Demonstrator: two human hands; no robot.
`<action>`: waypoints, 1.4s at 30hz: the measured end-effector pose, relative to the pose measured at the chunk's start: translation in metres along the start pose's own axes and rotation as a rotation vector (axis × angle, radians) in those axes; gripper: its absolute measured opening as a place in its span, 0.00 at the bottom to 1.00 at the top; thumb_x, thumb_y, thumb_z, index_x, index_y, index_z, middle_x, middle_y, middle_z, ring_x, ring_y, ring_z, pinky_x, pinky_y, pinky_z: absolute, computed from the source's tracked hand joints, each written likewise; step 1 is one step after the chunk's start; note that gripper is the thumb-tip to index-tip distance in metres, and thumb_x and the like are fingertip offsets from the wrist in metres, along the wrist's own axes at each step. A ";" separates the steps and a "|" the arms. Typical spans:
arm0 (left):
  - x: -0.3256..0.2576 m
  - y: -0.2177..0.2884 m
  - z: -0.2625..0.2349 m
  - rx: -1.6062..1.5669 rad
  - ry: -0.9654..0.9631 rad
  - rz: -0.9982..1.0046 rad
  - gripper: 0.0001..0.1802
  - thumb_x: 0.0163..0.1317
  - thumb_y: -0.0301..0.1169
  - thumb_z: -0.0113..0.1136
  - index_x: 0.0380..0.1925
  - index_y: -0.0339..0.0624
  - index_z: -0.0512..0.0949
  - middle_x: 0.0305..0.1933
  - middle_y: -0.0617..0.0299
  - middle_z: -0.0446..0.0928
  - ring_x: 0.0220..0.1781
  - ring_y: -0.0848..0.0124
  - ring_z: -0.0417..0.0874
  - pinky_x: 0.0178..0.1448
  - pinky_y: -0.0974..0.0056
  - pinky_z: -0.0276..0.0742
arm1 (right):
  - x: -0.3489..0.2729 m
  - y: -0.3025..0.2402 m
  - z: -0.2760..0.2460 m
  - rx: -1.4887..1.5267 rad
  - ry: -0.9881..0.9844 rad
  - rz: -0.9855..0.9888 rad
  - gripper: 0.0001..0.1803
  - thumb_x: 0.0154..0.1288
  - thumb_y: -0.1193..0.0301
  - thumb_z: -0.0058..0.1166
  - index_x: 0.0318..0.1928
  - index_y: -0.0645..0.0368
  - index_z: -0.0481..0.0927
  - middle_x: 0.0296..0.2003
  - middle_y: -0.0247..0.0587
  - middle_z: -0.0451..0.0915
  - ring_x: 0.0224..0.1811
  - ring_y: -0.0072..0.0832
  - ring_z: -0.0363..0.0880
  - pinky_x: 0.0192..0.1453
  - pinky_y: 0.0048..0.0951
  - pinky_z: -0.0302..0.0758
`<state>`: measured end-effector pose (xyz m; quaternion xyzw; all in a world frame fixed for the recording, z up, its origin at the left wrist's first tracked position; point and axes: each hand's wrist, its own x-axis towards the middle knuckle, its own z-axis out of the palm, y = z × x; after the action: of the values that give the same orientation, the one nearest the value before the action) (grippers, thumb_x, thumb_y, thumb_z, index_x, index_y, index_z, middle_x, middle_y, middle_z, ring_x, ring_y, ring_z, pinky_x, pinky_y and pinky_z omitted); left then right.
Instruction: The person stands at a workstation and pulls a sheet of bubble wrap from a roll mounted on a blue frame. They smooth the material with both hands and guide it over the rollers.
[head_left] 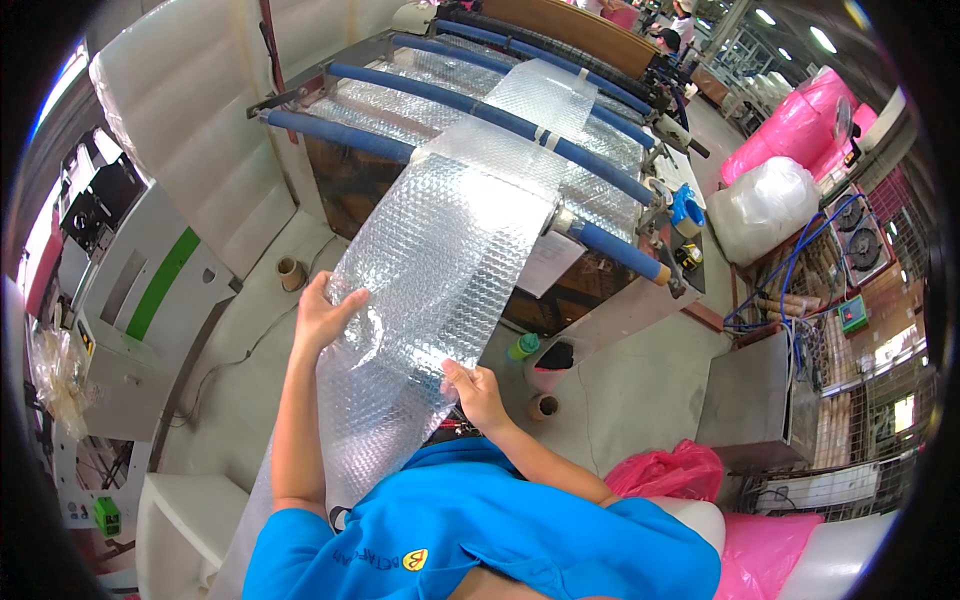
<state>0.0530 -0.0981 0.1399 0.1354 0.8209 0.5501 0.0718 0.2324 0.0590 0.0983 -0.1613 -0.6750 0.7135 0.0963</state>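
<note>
A long strip of clear bubble wrap (440, 240) runs from the blue rollers of a machine down toward my body. My left hand (328, 312) grips its left edge, thumb on top and the other fingers hidden at the edge or beneath. On the opposite edge, nearer to me, my right hand (474, 393) pinches the sheet with the thumb above. Between my hands the sheet is shiny and slightly rippled. Its lower end passes to the left of my blue shirt (480, 535).
Ahead stands the machine with several blue rollers (610, 245). Cardboard cores (291, 273) stand on the floor beside a bin (550, 365) and a green bottle (523, 347). Pink rolls (790, 125) and a clear-wrapped bundle (763, 210) lie at the right. A grey cabinet (140, 290) is left.
</note>
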 end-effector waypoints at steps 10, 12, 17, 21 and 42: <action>0.023 -0.083 0.057 0.219 0.017 -0.131 0.20 0.46 0.44 0.59 0.31 0.37 0.73 0.30 0.50 0.76 0.34 0.57 0.76 0.38 0.60 0.69 | 0.026 0.077 -0.022 0.101 0.128 0.090 0.19 0.59 0.58 0.45 0.21 0.61 0.75 0.18 0.30 0.71 0.22 0.16 0.66 0.27 0.19 0.62; 0.046 -0.110 0.081 0.243 -0.043 -0.177 0.22 0.47 0.46 0.57 0.32 0.38 0.73 0.31 0.48 0.75 0.37 0.55 0.76 0.40 0.58 0.69 | 0.052 0.107 -0.044 -0.050 0.064 0.081 0.19 0.60 0.58 0.45 0.23 0.61 0.74 0.19 0.28 0.71 0.23 0.15 0.65 0.28 0.18 0.62; 0.082 -0.132 0.117 0.239 -0.020 -0.114 0.23 0.49 0.47 0.54 0.35 0.38 0.71 0.34 0.46 0.75 0.41 0.52 0.74 0.43 0.56 0.68 | 0.111 0.164 -0.070 -0.165 0.147 0.112 0.21 0.59 0.56 0.44 0.27 0.63 0.75 0.22 0.28 0.71 0.26 0.16 0.66 0.32 0.19 0.64; 0.093 -0.135 0.132 0.188 -0.083 -0.143 0.24 0.51 0.47 0.53 0.40 0.38 0.68 0.40 0.44 0.72 0.44 0.51 0.72 0.46 0.56 0.66 | 0.125 0.168 -0.071 -0.092 0.249 0.172 0.22 0.59 0.56 0.45 0.38 0.64 0.75 0.26 0.32 0.74 0.28 0.18 0.68 0.35 0.20 0.66; 0.079 -0.146 0.135 0.196 -0.110 -0.240 0.37 0.51 0.55 0.47 0.53 0.37 0.59 0.48 0.42 0.67 0.52 0.52 0.67 0.53 0.58 0.62 | 0.113 0.179 -0.073 -0.185 0.319 0.007 0.21 0.58 0.56 0.46 0.33 0.66 0.76 0.26 0.34 0.74 0.30 0.22 0.69 0.37 0.24 0.66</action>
<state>-0.0073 -0.0069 -0.0441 0.0725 0.8759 0.4465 0.1681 0.1680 0.1542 -0.0933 -0.2829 -0.7134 0.6141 0.1841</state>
